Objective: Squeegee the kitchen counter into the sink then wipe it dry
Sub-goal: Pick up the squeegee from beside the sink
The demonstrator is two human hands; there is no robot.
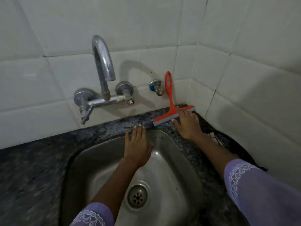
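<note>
An orange squeegee (170,101) with a grey rubber blade lies on the dark speckled counter (114,128) in the back right corner, its looped handle leaning up against the white tiles. My right hand (187,124) rests flat over the blade's head, fingers spread around it; it does not grip the handle. My left hand (137,144) lies flat and open at the back rim of the steel sink (101,160), fingertips on the counter strip. The sink's drain (137,197) is in view below my left forearm.
A chrome wall tap (102,70) arches over the sink's back left. A small blue valve (155,87) sticks out of the tiles beside the squeegee handle. A dark cloth or net (228,144) lies along the right wall. Tiled walls meet in a corner at the right.
</note>
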